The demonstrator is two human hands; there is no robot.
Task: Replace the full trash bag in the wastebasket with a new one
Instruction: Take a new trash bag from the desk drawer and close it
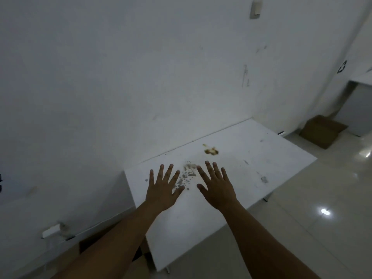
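Note:
My left hand (162, 188) and my right hand (216, 187) are stretched out side by side, palms down, fingers spread, above a white table (271, 158). Neither hand holds anything. No wastebasket and no trash bag appear in the head view.
The white table stands against a white wall and carries a brown stain (211, 150) and grey flecks (187, 175) between my hands. A cardboard box (322, 130) sits on the glossy tiled floor (322, 208) at the far right. Another brown box (90, 243) lies under my left forearm.

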